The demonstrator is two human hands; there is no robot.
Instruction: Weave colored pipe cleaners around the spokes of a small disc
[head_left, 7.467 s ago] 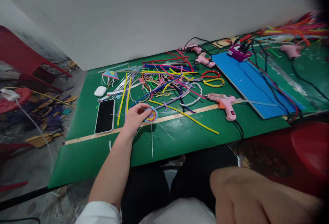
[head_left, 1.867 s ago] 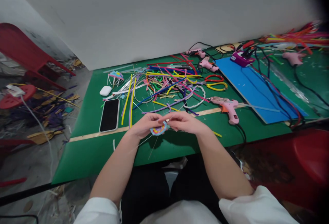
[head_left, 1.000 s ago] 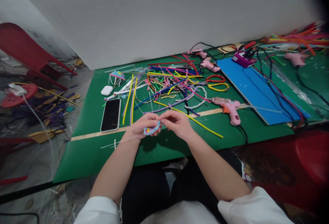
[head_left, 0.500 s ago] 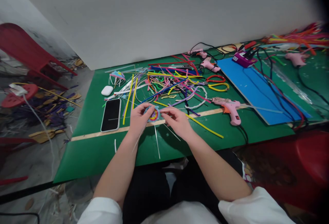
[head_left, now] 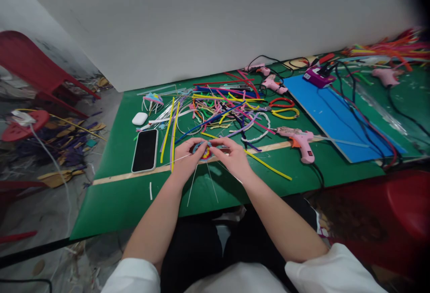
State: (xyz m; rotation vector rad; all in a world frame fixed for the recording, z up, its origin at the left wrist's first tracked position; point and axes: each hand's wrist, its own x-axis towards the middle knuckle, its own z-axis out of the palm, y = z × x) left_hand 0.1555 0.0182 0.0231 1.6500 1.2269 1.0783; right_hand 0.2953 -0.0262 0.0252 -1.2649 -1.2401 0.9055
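Between my hands is a small round disc (head_left: 205, 153) wound in coloured rings, blue at the rim with red and yellow further in. Thin pale spokes stick out from it, several of them pointing toward me and to the sides. My left hand (head_left: 187, 156) pinches its left edge between thumb and fingers. On the opposite side, my right hand (head_left: 232, 154) has thumb and fingertips closed at the upper right rim. The fingers cover much of the disc. It is held just above the green table (head_left: 117, 208), over a wooden strip (head_left: 116, 178).
Behind my hands lies a heap of coloured pipe cleaners (head_left: 221, 109) with a ring (head_left: 190, 121). A phone (head_left: 145, 151) and white case (head_left: 139, 118) lie left. Rightward are scissors (head_left: 285, 113), a pink glue gun (head_left: 302, 143), a blue board (head_left: 346, 122) and a purple power block (head_left: 319, 77).
The disc has turned, and its spokes now point in different directions. My right hand has moved slightly left, its fingertips closer to those of my left hand.
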